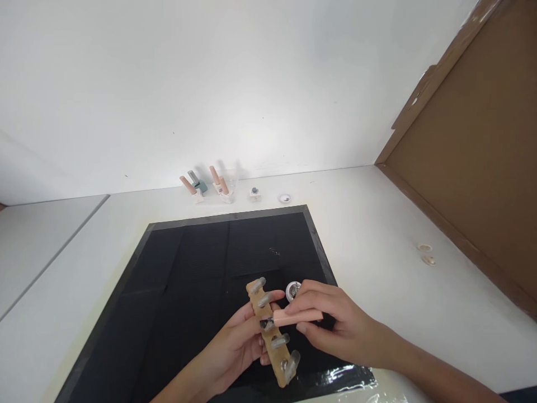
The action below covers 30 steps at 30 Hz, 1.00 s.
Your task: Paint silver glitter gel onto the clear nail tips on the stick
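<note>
My left hand (pixel 229 352) is closed around a tan strip-shaped nail stand (pixel 275 358), which is tilted over the black mat. Several clear nail tips (pixel 292 365) stick up from the stand. My right hand (pixel 339 319) pinches the peach handle of a nail polish brush (pixel 298 317). The brush end meets the middle nail tip, where something dark shows; the bristles are hard to make out. Just behind my right fingers is a small round white dish (pixel 292 289) with bits of something shiny inside, partly hidden by the hand.
Along the wall stand nail polish bottles with peach caps (pixel 224 187), a grey-green bottle (pixel 198 183), a small clear jar (pixel 254 193) and a white dish (pixel 285 198). Two small round pieces (pixel 426 254) lie at right by a brown cardboard panel (pixel 474 145). The black mat (pixel 188 274) has taped edges.
</note>
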Each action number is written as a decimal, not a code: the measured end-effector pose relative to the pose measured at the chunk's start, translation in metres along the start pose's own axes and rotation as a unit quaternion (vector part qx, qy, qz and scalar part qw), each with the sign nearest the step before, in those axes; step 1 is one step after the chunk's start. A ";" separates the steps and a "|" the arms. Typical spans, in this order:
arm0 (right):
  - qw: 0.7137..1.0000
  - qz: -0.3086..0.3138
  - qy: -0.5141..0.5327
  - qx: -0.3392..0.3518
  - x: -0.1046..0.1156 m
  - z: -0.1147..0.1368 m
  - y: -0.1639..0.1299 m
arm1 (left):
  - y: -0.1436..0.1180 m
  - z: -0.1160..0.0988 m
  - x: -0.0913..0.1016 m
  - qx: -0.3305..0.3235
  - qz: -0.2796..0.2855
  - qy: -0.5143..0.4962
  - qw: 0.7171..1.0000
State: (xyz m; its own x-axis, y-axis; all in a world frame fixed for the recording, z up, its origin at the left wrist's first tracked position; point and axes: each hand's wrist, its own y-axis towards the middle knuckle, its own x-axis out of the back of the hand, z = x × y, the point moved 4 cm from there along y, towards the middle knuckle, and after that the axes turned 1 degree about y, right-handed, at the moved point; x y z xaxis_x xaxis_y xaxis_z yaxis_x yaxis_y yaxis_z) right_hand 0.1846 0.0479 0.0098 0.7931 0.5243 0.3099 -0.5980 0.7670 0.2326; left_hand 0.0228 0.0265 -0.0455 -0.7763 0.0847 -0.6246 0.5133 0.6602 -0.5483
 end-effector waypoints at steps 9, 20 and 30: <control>0.990 0.005 -0.089 0.106 0.005 0.014 0.003 | 0.001 -0.001 0.000 -0.011 -0.005 -0.002 1.000; 0.992 -0.026 -0.067 0.107 0.007 0.013 0.002 | -0.002 0.001 0.001 -0.023 0.010 0.025 0.999; 0.995 -0.074 0.062 -0.006 0.014 -0.003 -0.003 | -0.002 0.003 0.002 -0.123 0.023 0.131 0.983</control>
State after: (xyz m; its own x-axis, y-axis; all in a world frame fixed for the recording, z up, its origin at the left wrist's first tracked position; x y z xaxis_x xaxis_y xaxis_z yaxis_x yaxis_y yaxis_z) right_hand 0.1979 0.0541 0.0107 0.8815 0.4453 0.1571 -0.4718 0.8437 0.2560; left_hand 0.0216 0.0235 -0.0470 -0.8381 0.2878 -0.4634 0.4720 0.8084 -0.3517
